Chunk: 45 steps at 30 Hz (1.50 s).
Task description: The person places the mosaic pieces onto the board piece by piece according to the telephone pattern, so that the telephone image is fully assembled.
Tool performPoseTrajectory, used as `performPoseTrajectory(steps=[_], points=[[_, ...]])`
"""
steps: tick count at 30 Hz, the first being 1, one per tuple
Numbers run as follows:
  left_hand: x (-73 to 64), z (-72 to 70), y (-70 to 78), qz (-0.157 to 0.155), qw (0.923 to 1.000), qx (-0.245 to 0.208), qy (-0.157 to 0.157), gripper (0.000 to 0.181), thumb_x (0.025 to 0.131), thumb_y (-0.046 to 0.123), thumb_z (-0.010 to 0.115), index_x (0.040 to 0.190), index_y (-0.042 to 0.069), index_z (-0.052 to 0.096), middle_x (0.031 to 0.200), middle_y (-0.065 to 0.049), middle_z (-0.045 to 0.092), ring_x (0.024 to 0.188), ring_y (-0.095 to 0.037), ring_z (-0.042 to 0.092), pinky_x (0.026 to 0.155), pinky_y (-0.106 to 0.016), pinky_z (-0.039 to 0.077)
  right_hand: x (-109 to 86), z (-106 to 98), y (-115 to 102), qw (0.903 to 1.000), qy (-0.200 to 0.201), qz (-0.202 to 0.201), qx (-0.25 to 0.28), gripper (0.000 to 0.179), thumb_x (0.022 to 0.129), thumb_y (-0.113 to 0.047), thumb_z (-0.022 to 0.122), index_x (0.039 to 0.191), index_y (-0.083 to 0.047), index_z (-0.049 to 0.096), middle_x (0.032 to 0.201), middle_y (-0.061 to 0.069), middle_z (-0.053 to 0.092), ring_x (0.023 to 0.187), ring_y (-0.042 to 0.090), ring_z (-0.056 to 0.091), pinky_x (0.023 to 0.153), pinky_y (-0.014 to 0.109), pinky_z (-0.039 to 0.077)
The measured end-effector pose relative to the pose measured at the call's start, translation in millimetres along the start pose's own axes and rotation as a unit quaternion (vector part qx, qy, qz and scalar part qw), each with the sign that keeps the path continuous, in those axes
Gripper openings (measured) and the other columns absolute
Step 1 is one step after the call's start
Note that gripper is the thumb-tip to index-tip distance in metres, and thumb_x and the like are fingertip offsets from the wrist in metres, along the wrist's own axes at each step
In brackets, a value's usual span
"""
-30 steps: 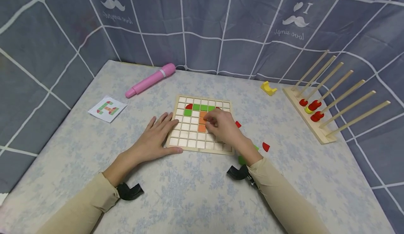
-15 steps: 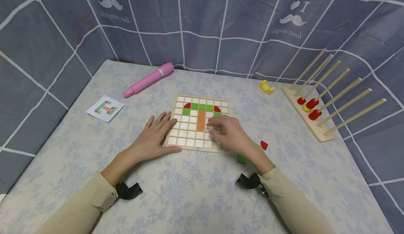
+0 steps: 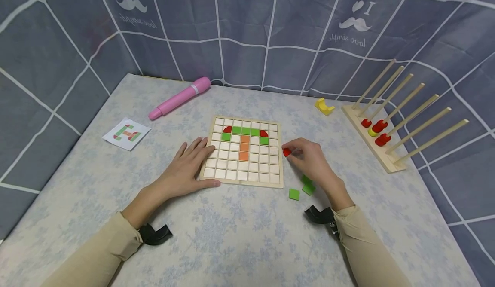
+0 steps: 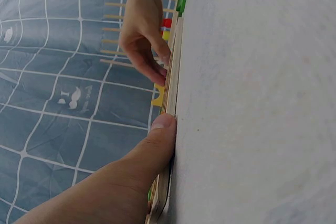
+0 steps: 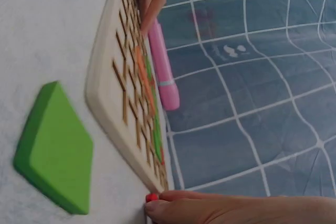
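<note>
A square wooden grid board [image 3: 242,176] lies on the table. Red quarter-round corners, a green row and an orange column of tiles form a mushroom-like pattern in its cells. My left hand [image 3: 185,166] rests at the board's left edge, fingers spread over the rim and thumb [image 4: 161,129] along the near side. Just beyond the right edge, my right hand [image 3: 315,162] pinches a red tile [image 3: 286,152] between thumb and fingertips; the right wrist view catches the red tile [image 5: 151,197] at those tips. Several green tiles [image 3: 294,194] lie on the table below this hand.
A paper card [image 3: 126,134] with a coloured tile pattern lies at the left. Behind the board are a pink pen-shaped stick [image 3: 179,99] and a yellow curved block [image 3: 324,106]. A wooden peg rack [image 3: 377,143] with red and yellow beads stands at the right.
My right hand has left the orange tiles and moved right, off the board, and now pinches a red tile that lay beside it. The left hand stays on the board's edge.
</note>
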<state>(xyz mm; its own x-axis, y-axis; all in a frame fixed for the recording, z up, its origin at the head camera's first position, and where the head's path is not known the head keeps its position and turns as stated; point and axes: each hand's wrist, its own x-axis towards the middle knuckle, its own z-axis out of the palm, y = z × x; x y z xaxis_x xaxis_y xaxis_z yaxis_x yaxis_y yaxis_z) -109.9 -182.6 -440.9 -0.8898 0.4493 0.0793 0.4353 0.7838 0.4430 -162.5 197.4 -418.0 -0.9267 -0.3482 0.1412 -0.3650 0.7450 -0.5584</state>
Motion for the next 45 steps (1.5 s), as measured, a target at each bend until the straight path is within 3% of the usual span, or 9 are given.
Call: performPoseTrajectory(steps=[5,10,18,29,35,40,45], points=[[-1.1,-1.5,-0.9,-0.001,1.0000,-0.001,-0.001,0.099,0.089,0.062,0.076,0.162,0.009,0.036,0.175,-0.020,0.020,0.164,-0.038,0.012,0.130,-0.064,0.005,1.4,0,5,0.9989,-0.025,-0.031,-0.026,0.029,0.093,-0.001,0.077,0.122,-0.003,0.077,0.116,0.013,0.073,0.097,0.028,0.073,0.087,0.047,0.059],[-1.4,-1.1,-1.4,-0.003,1.0000,0.000,-0.002,0.100,0.089,0.062,0.076,0.163,0.009,0.035,0.175,-0.019,0.019,0.164,-0.038,0.011,0.130,-0.064,0.004,1.9,-7,11,0.9963,-0.047,-0.056,-0.046,0.017,0.094,-0.010,0.080,0.111,-0.007,0.078,0.105,0.008,0.071,0.091,0.024,0.069,0.082,0.044,0.058],[-0.5,0.8,-1.1,-0.005,1.0000,0.003,-0.005,0.101,0.089,0.063,0.076,0.163,0.009,0.035,0.175,-0.020,0.019,0.164,-0.038,0.011,0.130,-0.063,0.005,6.7,-15,12,0.9948,-0.048,-0.089,-0.009,0.014,0.089,-0.010,0.082,0.101,-0.008,0.076,0.094,0.002,0.074,0.084,0.018,0.070,0.077,0.040,0.061],[-0.6,-0.4,0.0,-0.004,1.0000,0.001,-0.004,0.100,0.089,0.062,0.077,0.163,0.008,0.035,0.175,-0.020,0.020,0.164,-0.039,0.012,0.130,-0.063,0.004,42.3,19,-41,0.9842,-0.076,-0.160,0.000,0.018,0.089,-0.012,0.083,0.104,-0.005,0.077,0.092,0.006,0.073,0.079,0.018,0.068,0.072,0.032,0.058],[0.1,0.0,-1.1,-0.005,1.0000,0.000,-0.003,0.100,0.089,0.061,0.077,0.163,0.008,0.035,0.175,-0.020,0.019,0.164,-0.039,0.012,0.130,-0.063,0.004,55.8,45,-74,0.9824,-0.082,-0.168,-0.004,0.014,0.092,-0.016,0.081,0.103,-0.009,0.077,0.091,0.002,0.074,0.081,0.015,0.067,0.074,0.030,0.056],[0.5,0.7,-2.0,-0.002,1.0000,0.001,-0.003,0.099,0.090,0.061,0.077,0.163,0.008,0.035,0.175,-0.020,0.019,0.164,-0.039,0.012,0.130,-0.064,0.005,62.5,63,-85,0.9823,-0.076,-0.170,-0.021,0.013,0.092,-0.016,0.080,0.103,-0.010,0.077,0.093,0.001,0.072,0.086,0.015,0.063,0.077,0.029,0.054],[-0.4,0.4,-2.4,-0.001,1.0000,0.003,-0.002,0.099,0.090,0.061,0.076,0.163,0.008,0.035,0.175,-0.020,0.020,0.164,-0.039,0.012,0.130,-0.064,0.005,61.0,68,-85,0.9820,-0.072,-0.169,-0.041,0.013,0.093,-0.019,0.080,0.105,-0.013,0.079,0.104,0.001,0.072,0.102,0.019,0.062,0.087,0.033,0.054]])
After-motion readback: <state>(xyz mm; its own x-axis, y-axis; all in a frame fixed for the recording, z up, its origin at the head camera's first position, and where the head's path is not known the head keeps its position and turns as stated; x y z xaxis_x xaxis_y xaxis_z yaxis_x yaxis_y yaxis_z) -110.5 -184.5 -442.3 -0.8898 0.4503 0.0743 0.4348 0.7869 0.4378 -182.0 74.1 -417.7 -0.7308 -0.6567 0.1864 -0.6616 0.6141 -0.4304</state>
